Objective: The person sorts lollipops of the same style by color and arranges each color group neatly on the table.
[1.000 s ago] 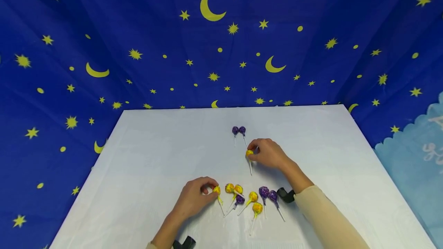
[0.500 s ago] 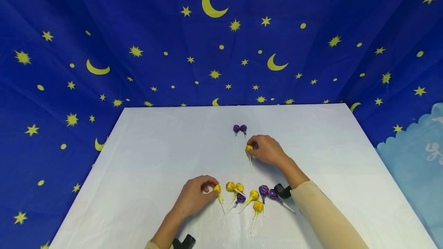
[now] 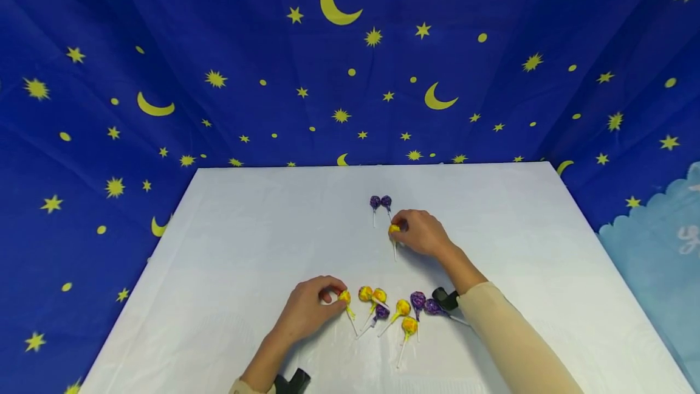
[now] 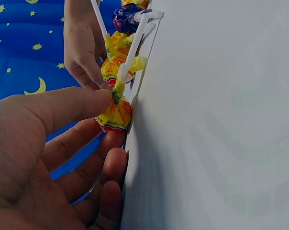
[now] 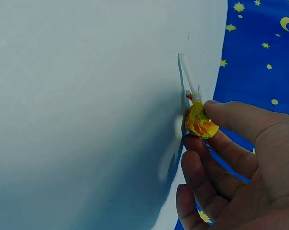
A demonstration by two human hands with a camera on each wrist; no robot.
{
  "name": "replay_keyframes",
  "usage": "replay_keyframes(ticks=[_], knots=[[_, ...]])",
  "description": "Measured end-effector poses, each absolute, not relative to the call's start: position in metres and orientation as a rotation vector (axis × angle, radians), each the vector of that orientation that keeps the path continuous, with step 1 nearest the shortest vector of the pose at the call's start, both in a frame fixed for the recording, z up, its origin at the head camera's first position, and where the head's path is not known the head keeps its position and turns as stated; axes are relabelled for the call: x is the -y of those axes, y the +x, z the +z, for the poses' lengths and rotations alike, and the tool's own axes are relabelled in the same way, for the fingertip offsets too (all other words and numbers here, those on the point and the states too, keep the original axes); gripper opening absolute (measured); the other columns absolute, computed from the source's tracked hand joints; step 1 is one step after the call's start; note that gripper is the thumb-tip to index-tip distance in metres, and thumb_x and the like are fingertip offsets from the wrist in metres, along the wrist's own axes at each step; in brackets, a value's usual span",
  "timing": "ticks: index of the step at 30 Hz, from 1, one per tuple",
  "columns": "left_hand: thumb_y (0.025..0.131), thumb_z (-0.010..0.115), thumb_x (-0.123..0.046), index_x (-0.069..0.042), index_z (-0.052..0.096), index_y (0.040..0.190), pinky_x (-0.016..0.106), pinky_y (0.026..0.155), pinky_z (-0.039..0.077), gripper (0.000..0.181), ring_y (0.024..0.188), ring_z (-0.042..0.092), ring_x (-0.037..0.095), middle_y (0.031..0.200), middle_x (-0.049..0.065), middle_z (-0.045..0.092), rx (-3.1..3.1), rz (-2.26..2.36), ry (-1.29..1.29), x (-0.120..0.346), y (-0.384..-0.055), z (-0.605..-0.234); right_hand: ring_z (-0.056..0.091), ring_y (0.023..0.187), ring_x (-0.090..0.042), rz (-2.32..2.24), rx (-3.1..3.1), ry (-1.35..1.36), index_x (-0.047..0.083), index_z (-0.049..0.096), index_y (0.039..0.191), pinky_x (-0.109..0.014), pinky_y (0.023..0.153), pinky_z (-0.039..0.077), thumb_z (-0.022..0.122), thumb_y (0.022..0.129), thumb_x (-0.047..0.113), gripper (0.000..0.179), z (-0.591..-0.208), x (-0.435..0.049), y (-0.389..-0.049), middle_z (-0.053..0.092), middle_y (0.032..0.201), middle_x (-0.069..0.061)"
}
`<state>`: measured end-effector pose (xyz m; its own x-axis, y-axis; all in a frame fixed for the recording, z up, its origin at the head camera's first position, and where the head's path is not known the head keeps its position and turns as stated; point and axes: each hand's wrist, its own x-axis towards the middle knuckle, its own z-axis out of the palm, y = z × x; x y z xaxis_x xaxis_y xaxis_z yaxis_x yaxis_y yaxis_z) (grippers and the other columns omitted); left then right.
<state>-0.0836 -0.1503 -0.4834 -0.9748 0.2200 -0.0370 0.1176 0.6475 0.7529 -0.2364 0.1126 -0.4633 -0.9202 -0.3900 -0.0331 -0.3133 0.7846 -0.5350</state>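
Note:
My right hand [image 3: 423,234] pinches a yellow lollipop [image 5: 200,125] between thumb and fingers, its white stick pointing toward me. Just beyond it lie two purple lollipops, the left one [image 3: 375,202] touching or almost touching the right one [image 3: 386,202]. Nearer me, my left hand [image 3: 308,309] pinches another yellow lollipop [image 4: 114,115] by its wrapped head, at the left end of a loose group. In that group are several yellow lollipops, including a front one [image 3: 409,326], and purple ones, including one [image 3: 418,301] near my right sleeve.
A white table [image 3: 246,224] spreads under everything. Behind it hangs a blue cloth [image 3: 262,47] with yellow moons and stars. A light-blue scalloped piece [image 3: 656,248] shows at the right. Black wrist mounts, such as the right one [image 3: 445,298], sit close above the table.
My right hand has slid its yellow lollipop slightly away from me, closer to the two purple ones. The rightmost near purple lollipop has turned, its stick swinging rightward. The left hand stays put.

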Motion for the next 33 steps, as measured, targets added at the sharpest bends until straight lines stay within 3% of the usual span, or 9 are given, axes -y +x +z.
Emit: replay_keyframes(ticks=[33], knots=[[0.084, 0.075, -0.027, -0.023, 0.070, 0.102, 0.028, 0.063, 0.042, 0.020, 0.072, 0.053, 0.007, 0.087, -0.011, 0.062, -2.710, 1.249, 0.269, 0.149, -0.083, -0.481, 0.057, 0.095, -0.022, -0.934, -2.863, -0.654, 0.010, 0.071, 0.105, -0.040, 0.081, 0.047, 0.075, 0.083, 0.022, 0.025, -0.454, -0.113, -0.222, 0.064, 0.103, -0.003]])
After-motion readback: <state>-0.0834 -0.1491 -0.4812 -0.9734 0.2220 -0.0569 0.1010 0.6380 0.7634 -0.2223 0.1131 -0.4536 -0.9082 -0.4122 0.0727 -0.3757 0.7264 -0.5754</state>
